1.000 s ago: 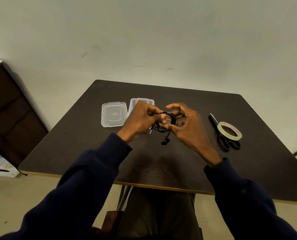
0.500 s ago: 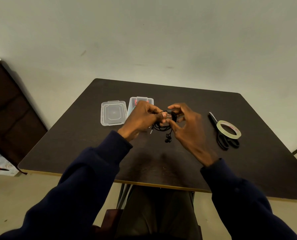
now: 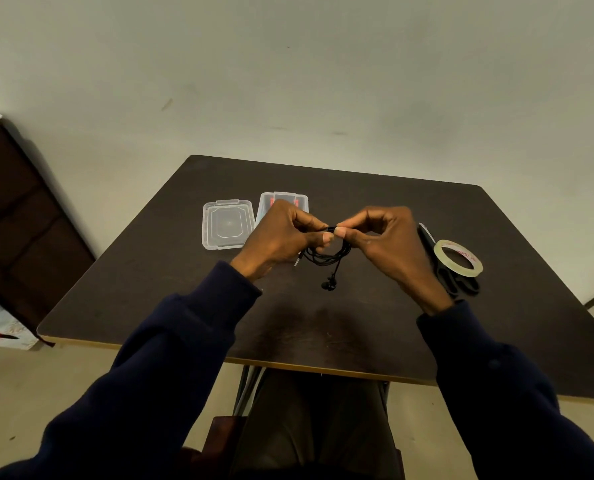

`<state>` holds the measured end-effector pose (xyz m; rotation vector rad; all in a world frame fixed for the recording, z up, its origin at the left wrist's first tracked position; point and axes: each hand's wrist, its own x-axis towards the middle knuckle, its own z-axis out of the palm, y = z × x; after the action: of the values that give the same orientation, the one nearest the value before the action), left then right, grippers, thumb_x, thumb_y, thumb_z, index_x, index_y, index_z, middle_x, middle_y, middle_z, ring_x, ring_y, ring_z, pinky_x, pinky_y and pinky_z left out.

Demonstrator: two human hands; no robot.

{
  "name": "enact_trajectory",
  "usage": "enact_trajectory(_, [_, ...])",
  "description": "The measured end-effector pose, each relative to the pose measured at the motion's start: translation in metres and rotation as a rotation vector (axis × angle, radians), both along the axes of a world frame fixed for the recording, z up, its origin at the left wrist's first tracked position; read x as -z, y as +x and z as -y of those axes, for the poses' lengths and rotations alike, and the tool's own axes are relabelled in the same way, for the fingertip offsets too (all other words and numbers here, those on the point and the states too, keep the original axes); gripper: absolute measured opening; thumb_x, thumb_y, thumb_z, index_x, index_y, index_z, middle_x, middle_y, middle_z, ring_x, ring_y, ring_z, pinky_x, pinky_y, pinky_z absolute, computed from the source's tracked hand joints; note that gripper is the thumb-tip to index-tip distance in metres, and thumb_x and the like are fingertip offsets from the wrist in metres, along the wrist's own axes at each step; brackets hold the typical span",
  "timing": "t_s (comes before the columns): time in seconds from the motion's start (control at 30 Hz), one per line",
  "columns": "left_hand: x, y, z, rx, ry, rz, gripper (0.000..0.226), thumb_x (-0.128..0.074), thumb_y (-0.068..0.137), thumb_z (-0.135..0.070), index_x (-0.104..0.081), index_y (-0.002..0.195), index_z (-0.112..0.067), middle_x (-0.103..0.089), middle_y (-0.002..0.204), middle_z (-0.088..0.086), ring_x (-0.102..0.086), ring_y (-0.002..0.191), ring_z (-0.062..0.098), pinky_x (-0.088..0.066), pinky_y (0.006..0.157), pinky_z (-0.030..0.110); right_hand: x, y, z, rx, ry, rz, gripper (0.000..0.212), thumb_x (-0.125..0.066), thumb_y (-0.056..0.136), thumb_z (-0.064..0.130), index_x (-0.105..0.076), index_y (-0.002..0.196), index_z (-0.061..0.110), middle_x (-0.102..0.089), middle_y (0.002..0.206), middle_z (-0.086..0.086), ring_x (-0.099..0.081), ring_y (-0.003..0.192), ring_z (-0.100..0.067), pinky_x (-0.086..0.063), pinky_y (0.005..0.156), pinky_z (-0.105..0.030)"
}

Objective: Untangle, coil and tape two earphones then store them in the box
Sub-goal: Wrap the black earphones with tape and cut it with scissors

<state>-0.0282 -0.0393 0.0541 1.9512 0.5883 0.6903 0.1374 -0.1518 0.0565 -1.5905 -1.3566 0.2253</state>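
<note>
**A:** How far along?

**B:** One earphone (image 3: 326, 254) is wound into a coil. The left hand (image 3: 281, 237) and right hand (image 3: 389, 240) each pinch its top between thumb and forefinger, just above the table (image 3: 150, 271), with the buds dangling below.

**A:** Taped?

**B:** Can't tell. The tape roll (image 3: 437, 252) lies on the scissors (image 3: 465, 287), just right of the right hand. The box (image 3: 305, 202) sits open behind the left hand, so boxing this coil looks yet to come.

wall (image 3: 288, 64): pale, scuffed | table (image 3: 358, 334): dark | cabinet (image 3: 18, 216): dark, left
</note>
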Motion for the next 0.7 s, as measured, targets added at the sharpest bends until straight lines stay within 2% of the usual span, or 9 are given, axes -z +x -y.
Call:
enact_trajectory(0.17, [-0.0001, 0.0002, 0.0007, -0.019, 0.045, -0.015, 0.016, -0.078, 0.084, -0.015, -0.079, 0.096, -0.006, -0.077, 0.079, 0.006, -0.071, 0.071, 0.008, -0.051, 0.066, 0.012, 0.0018, -0.0022, -0.0011, 0.005, -0.034, -0.055, 0.005, -0.082, 0.085, 0.02, -0.08, 0.087, 0.015, -0.078, 0.081, 0.004, -0.074, 0.078, -0.011, -0.063, 0.077, -0.044])
enact_trajectory(0.27, [0.0016, -0.0001, 0.0002, -0.032, 0.067, -0.029, 0.016, -0.079, 0.084, -0.016, -0.08, 0.097, -0.008, -0.077, 0.08, 0.004, -0.072, 0.073, 0.009, -0.053, 0.068, 0.012, 0.0013, -0.0008, -0.0003, -0.026, -0.069, -0.168, 0.007, -0.082, 0.085, 0.018, -0.079, 0.088, 0.013, -0.078, 0.082, -0.002, -0.076, 0.08, -0.02, -0.063, 0.078, -0.048])
enact_trajectory(0.43, [0.0004, -0.0009, 0.0008, -0.028, 0.078, -0.043, 0.016, -0.077, 0.085, -0.017, -0.079, 0.099, -0.009, -0.077, 0.08, 0.004, -0.071, 0.074, 0.008, -0.052, 0.067, 0.01, -0.0001, -0.0004, 0.0016, -0.033, -0.083, -0.185, 0.009, -0.081, 0.085, 0.019, -0.08, 0.089, 0.011, -0.078, 0.082, -0.003, -0.076, 0.08, -0.02, -0.064, 0.077, -0.044])
enact_trajectory(0.5, [0.0005, -0.0011, 0.0005, -0.023, 0.075, -0.049, 0.016, -0.077, 0.086, -0.018, -0.079, 0.099, -0.009, -0.077, 0.079, 0.003, -0.071, 0.072, 0.006, -0.051, 0.066, 0.01, 0.0001, -0.0008, 0.0006, -0.012, -0.067, -0.137, 0.008, -0.082, 0.084, 0.019, -0.08, 0.088, 0.013, -0.078, 0.082, 0.0, -0.075, 0.08, -0.015, -0.064, 0.078, -0.04])
enact_trajectory(0.6, [0.0023, 0.0005, 0.0001, -0.015, 0.081, -0.068, 0.013, -0.076, 0.087, -0.019, -0.08, 0.096, -0.01, -0.077, 0.077, 0.002, -0.071, 0.071, 0.006, -0.051, 0.068, 0.013, 0.0014, -0.0026, -0.0009, 0.059, 0.008, 0.019, 0.01, -0.084, 0.082, 0.021, -0.079, 0.089, 0.016, -0.076, 0.085, 0.007, -0.071, 0.081, -0.004, -0.059, 0.076, -0.019])
enact_trajectory(0.63, [0.0029, 0.0015, -0.0001, -0.015, 0.075, -0.068, 0.013, -0.075, 0.088, -0.019, -0.08, 0.095, -0.01, -0.076, 0.076, 0.002, -0.071, 0.071, 0.007, -0.052, 0.069, 0.015, 0.0016, -0.0038, -0.0008, 0.082, 0.037, 0.065, 0.011, -0.085, 0.081, 0.021, -0.079, 0.089, 0.017, -0.075, 0.086, 0.008, -0.069, 0.081, -0.004, -0.055, 0.073, -0.014])
enact_trajectory(0.7, [0.0041, 0.0029, -0.0011, -0.014, 0.036, -0.05, 0.012, -0.075, 0.089, -0.017, -0.08, 0.095, -0.008, -0.077, 0.077, 0.003, -0.07, 0.069, 0.008, -0.055, 0.071, 0.02, 0.0022, -0.0062, -0.0001, 0.091, 0.082, 0.126, 0.009, -0.085, 0.081, 0.018, -0.078, 0.087, 0.017, -0.072, 0.087, 0.005, -0.067, 0.08, -0.008, -0.051, 0.066, -0.013])
